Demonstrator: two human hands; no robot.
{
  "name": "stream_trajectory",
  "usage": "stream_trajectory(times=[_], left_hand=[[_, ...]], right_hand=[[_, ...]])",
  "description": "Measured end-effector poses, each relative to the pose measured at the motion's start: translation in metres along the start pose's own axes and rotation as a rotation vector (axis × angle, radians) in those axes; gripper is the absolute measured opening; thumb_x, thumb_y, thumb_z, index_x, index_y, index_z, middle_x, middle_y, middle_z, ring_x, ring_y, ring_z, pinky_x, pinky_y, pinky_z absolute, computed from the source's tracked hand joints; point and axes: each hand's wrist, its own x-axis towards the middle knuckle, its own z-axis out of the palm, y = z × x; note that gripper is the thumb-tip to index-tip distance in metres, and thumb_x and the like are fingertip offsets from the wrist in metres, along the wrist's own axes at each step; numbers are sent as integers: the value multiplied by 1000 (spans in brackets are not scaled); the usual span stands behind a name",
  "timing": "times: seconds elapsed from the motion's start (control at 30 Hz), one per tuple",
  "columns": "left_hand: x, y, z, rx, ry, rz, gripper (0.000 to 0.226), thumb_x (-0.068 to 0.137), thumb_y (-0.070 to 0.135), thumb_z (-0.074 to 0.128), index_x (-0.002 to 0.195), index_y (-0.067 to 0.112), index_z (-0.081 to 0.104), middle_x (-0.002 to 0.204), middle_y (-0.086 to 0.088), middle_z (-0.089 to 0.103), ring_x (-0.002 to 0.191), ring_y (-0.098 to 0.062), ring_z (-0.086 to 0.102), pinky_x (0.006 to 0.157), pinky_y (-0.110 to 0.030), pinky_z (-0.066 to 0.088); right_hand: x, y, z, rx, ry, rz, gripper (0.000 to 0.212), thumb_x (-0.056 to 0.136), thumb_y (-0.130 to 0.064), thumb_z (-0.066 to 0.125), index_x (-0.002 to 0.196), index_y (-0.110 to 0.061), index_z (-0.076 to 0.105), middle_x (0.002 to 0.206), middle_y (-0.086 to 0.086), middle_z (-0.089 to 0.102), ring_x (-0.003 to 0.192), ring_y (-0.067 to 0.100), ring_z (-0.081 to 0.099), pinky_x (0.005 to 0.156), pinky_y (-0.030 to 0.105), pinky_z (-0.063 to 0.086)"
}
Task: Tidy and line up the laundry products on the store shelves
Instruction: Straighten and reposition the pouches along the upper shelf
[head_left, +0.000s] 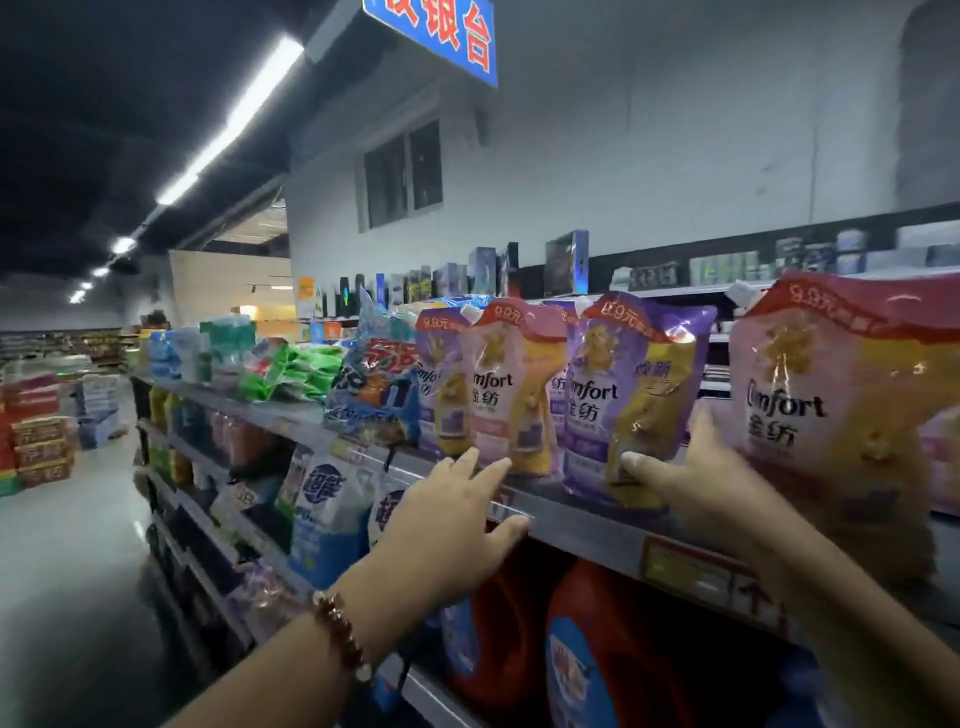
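Comfort softener pouches stand in a row on the top shelf (582, 525). A purple pouch (623, 395) stands in the middle, a pink one (511, 384) to its left, and a large pink one (841, 415) at the right. My right hand (696, 483) holds the purple pouch at its lower right corner, thumb on the front and fingers behind it. My left hand (457, 525), fingers straight, reaches to the shelf edge just below the pink pouch; a bead bracelet circles its wrist. Whether its fingertips touch the pouch is unclear.
A blue detergent bag (374, 384) and green packs (301, 371) lie further left on the same shelf. Red jugs (597, 649) and blue-white bags (327, 514) fill the shelves below. The aisle floor opens to the left, with stacked boxes (36, 431) beyond.
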Motion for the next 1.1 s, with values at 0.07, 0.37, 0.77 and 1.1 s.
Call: stream_trajectory(times=[0.07, 0.37, 0.77, 1.1], left_hand=[[20, -6, 6, -34, 2, 50, 69, 97, 61, 41, 157, 34, 19, 165, 0, 17, 151, -19, 16, 121, -36, 22], [77, -25, 43, -413, 66, 269, 63, 97, 50, 52, 153, 28, 34, 156, 6, 36, 144, -9, 29, 113, -19, 23], [52, -54, 56, -1563, -206, 166, 79, 68, 76, 63, 137, 45, 39, 132, 7, 61, 124, -10, 57, 103, -34, 46], [-139, -161, 127, -1994, -568, -441, 44, 70, 21, 73, 110, 5, 70, 95, -21, 75, 74, -31, 75, 64, -41, 61]], right_hand=[[14, 6, 14, 114, 52, 113, 94, 79, -58, 69, 147, -16, 21, 137, 10, 53, 117, 34, 56, 98, 49, 48], [37, -5, 33, 222, 342, -132, 11, 86, -14, 68, 83, -24, 64, 80, -10, 69, 76, 13, 64, 65, 18, 50], [-76, -81, 30, 859, 561, -316, 20, 85, -17, 70, 74, -21, 54, 70, -2, 65, 53, 14, 59, 50, 27, 48], [-203, -35, 251, 1013, 16, 280, 17, 75, -16, 71, 73, -16, 54, 71, 10, 64, 62, 20, 60, 64, 32, 48]])
